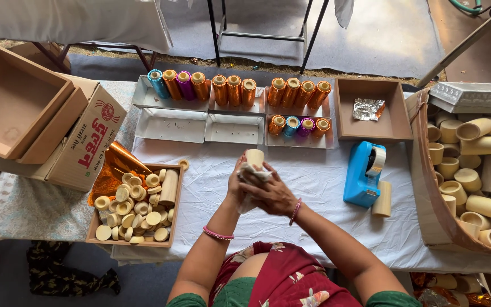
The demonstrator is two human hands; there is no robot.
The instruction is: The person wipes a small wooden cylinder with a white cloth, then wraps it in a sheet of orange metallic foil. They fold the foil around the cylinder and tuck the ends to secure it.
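My left hand [236,185] grips a pale bamboo cup [254,157] upright above the white tablecloth [313,182]. My right hand [271,195] presses a white cloth [252,173] against the cup's side, fingers wrapped around it. Both wrists wear pink bangles. The hands meet at the middle of the table, just in front of the white trays.
A tray of small bamboo lids [134,207] with orange foil [112,167] sits left. Foil-wrapped cylinders [234,91] lie in white trays [171,125] at the back. A blue tape dispenser [365,173], a brown box [373,111], a basket of bamboo cups [473,182] stand right. Cardboard boxes [46,122] are far left.
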